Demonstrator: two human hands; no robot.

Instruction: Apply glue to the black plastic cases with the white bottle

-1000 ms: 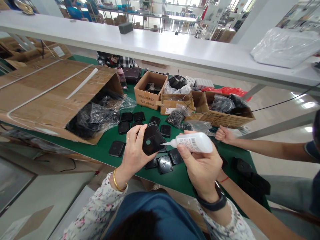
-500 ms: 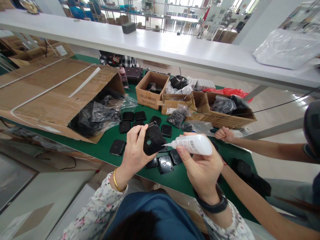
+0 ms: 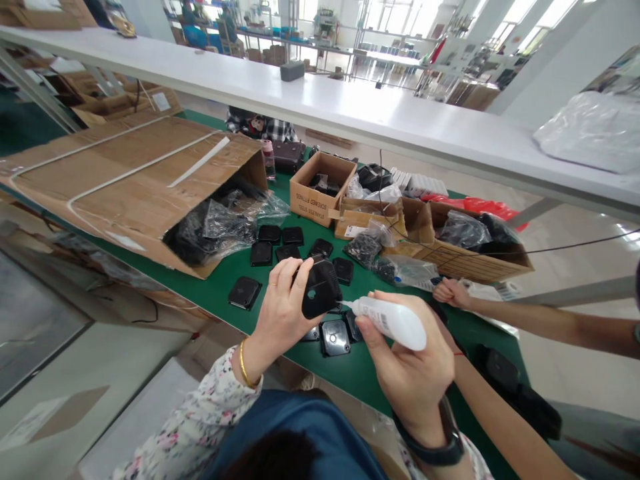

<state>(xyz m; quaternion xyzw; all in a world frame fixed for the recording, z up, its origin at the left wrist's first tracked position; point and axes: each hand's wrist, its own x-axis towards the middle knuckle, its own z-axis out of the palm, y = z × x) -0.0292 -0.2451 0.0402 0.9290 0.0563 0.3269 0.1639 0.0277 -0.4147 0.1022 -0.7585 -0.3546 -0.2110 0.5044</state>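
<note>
My left hand grips a black plastic cover by its left side and holds it tilted above the green table. A white squeeze bottle lies in my right hand, fingers wrapped round it. The thin nozzle points left and meets the lower right edge of the cover. Beneath sits a shiny black square part, partly among others that my hands and the cover hide. Several similar black parts rest beyond, and one more lies to the left.
A large carton with plastic-wrapped items opens at the left. Smaller cartons stand behind. A white shelf crosses above the table. From the right, a co-worker's arms reach in, one closed hand near plastic bags and the other arm beside my right wrist.
The view has shifted, so the table things appear further right and lower. The bottle is now tilted more, its base lower, with its nozzle still at the cover's edge.
</note>
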